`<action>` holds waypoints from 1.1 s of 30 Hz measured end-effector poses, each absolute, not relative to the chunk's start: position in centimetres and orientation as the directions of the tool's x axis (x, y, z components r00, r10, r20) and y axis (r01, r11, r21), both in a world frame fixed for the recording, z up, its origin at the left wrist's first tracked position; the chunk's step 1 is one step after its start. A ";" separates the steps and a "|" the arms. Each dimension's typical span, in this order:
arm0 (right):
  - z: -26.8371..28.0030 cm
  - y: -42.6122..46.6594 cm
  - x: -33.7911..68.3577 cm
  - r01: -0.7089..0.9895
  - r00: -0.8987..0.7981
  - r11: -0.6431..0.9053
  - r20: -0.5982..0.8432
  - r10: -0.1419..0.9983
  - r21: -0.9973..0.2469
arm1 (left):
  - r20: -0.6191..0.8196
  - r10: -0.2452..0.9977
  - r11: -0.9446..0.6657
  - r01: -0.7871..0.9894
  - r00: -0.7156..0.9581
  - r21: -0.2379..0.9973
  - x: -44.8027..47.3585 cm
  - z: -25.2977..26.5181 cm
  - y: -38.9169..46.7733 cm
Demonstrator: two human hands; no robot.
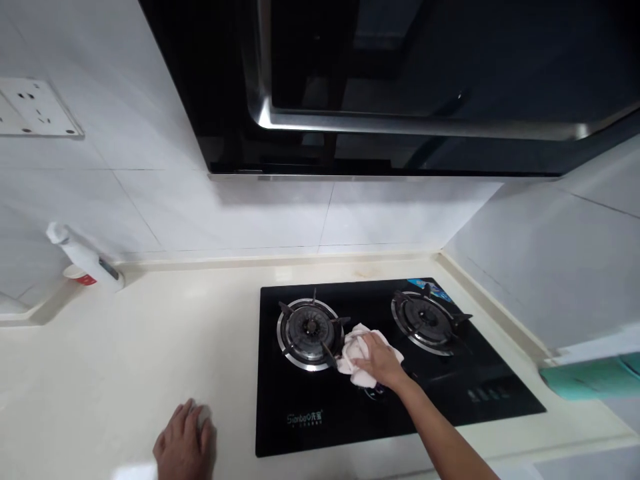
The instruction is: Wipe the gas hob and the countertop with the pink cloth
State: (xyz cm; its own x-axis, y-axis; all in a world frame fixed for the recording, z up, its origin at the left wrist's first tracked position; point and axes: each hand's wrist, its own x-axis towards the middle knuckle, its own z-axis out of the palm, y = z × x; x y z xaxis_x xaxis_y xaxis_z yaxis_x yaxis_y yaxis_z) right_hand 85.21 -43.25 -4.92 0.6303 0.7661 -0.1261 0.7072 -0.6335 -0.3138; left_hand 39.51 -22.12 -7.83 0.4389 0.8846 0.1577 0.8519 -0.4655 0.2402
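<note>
A pale pink cloth [354, 351] is bunched under my right hand [383, 365], which grips it and presses it on the black glass gas stove [345, 421]. The cloth lies between the left burner [311, 330] and the right burner [427, 320], touching the left one's edge. Beneath the cloth, a control knob [375, 392] is partly covered. My left hand [183, 441] rests palm down on the cream countertop [220, 373], left of the stove, with its fingers lying on the surface and nothing held.
A black range hood [400, 150] hangs low over the stove. At the far left stand a white bottle [90, 260] and a cup [79, 275] against the wall. A wall socket [37, 107] sits above them. On the right lies a green rolled item [593, 378].
</note>
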 end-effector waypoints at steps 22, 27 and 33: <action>-1.5 -26.7 96.2 0.679 0.643 -0.661 -0.177 0.745 -0.320 | 0.288 0.606 -0.789 0.607 0.742 0.097 54.5 -6.8 -32.0; -0.1 -25.7 95.0 0.785 0.499 -0.545 -0.221 0.838 -0.293 | 0.414 0.551 -0.818 0.567 0.725 0.094 55.2 -6.7 -32.3; -0.5 -31.8 97.6 0.806 0.493 -0.550 -0.268 0.828 -0.218 | 0.420 0.561 -0.809 0.580 0.713 0.096 54.9 -6.3 -32.6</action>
